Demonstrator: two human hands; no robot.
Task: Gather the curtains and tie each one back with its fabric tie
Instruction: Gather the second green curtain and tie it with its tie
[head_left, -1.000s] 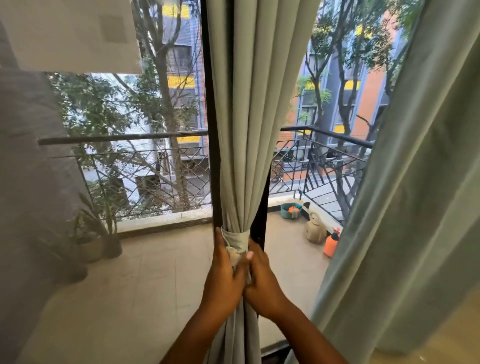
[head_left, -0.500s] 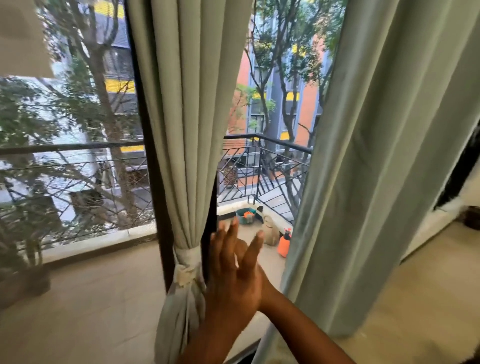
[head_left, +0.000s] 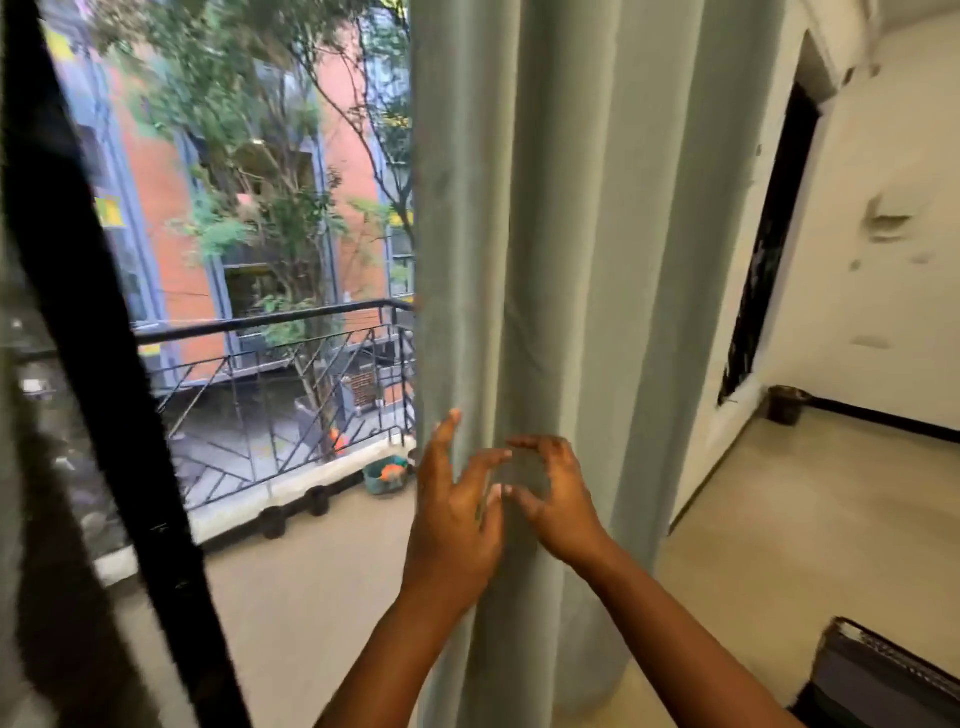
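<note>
Leaving 1 tied curtain behind, the left hand (head_left: 452, 514) and right hand (head_left: 556, 493) are spreading their fingers, gripping nothing, against the loose second curtain (head_left: 561, 260) hanging just beyond them.

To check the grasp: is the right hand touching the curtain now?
Cannot tell. In the head view the right hand is curled in front of the curtain, but blur hides any contact or gap.

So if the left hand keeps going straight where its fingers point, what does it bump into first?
Most likely the curtain. The left hand points up and forward at its hanging folds, already very near the cloth; whether it touches is unclear.
</note>
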